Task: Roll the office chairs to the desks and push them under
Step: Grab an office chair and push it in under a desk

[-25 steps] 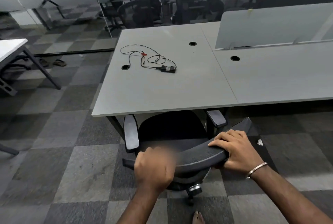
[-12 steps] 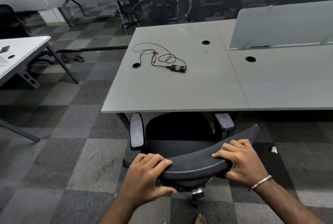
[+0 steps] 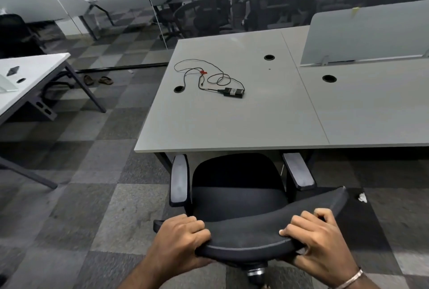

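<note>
Chair [image 3: 236, 198] backrest gripped by left hand [image 3: 183, 240], right hand [image 3: 318, 240] (seat half under desk [image 3: 232, 123])

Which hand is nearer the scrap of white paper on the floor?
Right. The right hand grips the chair backrest just left of and below the paper scrap; the left hand grips the backrest's far end.

Dim even light, wide-angle edge bending, soft floor blur
</note>
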Demonstrator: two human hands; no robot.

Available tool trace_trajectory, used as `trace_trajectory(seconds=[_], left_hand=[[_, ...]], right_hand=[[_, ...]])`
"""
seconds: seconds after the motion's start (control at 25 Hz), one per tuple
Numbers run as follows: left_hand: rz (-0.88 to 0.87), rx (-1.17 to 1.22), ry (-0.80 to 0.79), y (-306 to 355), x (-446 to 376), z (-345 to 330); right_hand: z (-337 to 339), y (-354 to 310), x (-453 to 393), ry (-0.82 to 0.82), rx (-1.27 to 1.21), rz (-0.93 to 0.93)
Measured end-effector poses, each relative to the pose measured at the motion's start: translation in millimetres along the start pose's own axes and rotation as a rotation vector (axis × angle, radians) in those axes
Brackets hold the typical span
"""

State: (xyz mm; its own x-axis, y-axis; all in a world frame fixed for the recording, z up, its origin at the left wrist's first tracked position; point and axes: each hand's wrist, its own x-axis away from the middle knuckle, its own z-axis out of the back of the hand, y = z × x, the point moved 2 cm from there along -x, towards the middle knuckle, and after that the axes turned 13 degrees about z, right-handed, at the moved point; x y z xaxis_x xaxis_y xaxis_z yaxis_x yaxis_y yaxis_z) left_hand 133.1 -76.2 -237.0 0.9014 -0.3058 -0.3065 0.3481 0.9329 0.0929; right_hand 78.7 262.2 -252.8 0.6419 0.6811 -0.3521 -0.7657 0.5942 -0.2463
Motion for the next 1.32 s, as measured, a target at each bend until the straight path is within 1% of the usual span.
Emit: trace_trajectory(seconds=[0.12,0.2,0.32,0.44,0.56,0.6,0.64,0.68,0.72,0.76,0.8,0.84,0.88,0.92,0.96,1.04,1.08,1.2,1.32], left_hand=[[0.044,0.074,-0.050,-19.5,-15.2,3.1],[0.061,0.105,-0.088,-26.4,-28.0,2.3],[0.071,0.076,-0.088,-17.6,-46.8,-5.9],[0.169,0.143,-0.130,-3.4,-60.5,-12.5],[0.295,0.297,-0.279,-6.6,-70.3,-9.4],[0.336,0.389,-0.340,-12.7,-72.1,-8.9],[0.396,0.531,-0.401,-21.6,-74.9,-10.0],[0.492,0.709,-0.438,-32.7,-78.8,-12.0],[0.621,0.830,-0.423,-48.1,-83.2,-16.5],[0.764,0.829,-0.379,-66.8,-87.6,-22.6],[0.895,0.702,-0.343,-89.8,-91.4,-31.1],[1.023,0.530,-0.383,-113.3,-95.4,-41.7],[1.156,0.394,-0.498,-134.4,-97.9,-54.1],[1.259,0.327,-0.628,-152.7,-99.7,-68.3],[1.320,0.322,-0.734,-165.3,-102.0,-83.3],[1.349,0.375,-0.837,-181.5,-105.8,-117.2],[1.340,0.359,-0.848,-186.3,-105.3,-134.4],[1.316,0.165,-0.866,-199.0,-99.2,-169.1],[1.245,0.077,-0.847,-221.0,-89.9,-189.4]], right_hand=[[-3.8,3.9,-16.8,-0.032,-0.001,-0.022],[-1.6,18.0,-31.9,-0.069,0.011,-0.024],[9.3,50.0,-52.6,-0.113,0.031,-0.006],[19.0,77.0,-65.0,-0.172,0.028,-0.006],[22.3,86.4,-70.2,-0.213,0.027,0.007],[21.8,85.1,-70.0,-0.210,0.030,0.022],[21.3,81.1,-68.5,-0.203,0.030,0.034],[20.4,75.3,-65.5,-0.188,0.030,0.048],[18.6,67.3,-61.7,-0.174,0.030,0.063],[17.2,58.1,-57.4,-0.162,0.029,0.081],[15.7,48.3,-54.8,-0.160,0.025,0.098],[13.8,39.5,-53.6,-0.165,0.026,0.122],[13.7,32.1,-55.5,-0.181,0.036,0.148],[13.0,27.0,-60.5,-0.206,0.051,0.173],[13.5,23.3,-66.1,-0.242,0.069,0.189],[16.2,21.3,-75.0,-0.293,0.091,0.197],[15.8,20.7,-75.6,-0.305,0.089,0.190],[11.6,15.0,-70.6,-0.318,0.069,0.169],[3.8,13.1,-72.6,-0.273,0.112,0.188]])
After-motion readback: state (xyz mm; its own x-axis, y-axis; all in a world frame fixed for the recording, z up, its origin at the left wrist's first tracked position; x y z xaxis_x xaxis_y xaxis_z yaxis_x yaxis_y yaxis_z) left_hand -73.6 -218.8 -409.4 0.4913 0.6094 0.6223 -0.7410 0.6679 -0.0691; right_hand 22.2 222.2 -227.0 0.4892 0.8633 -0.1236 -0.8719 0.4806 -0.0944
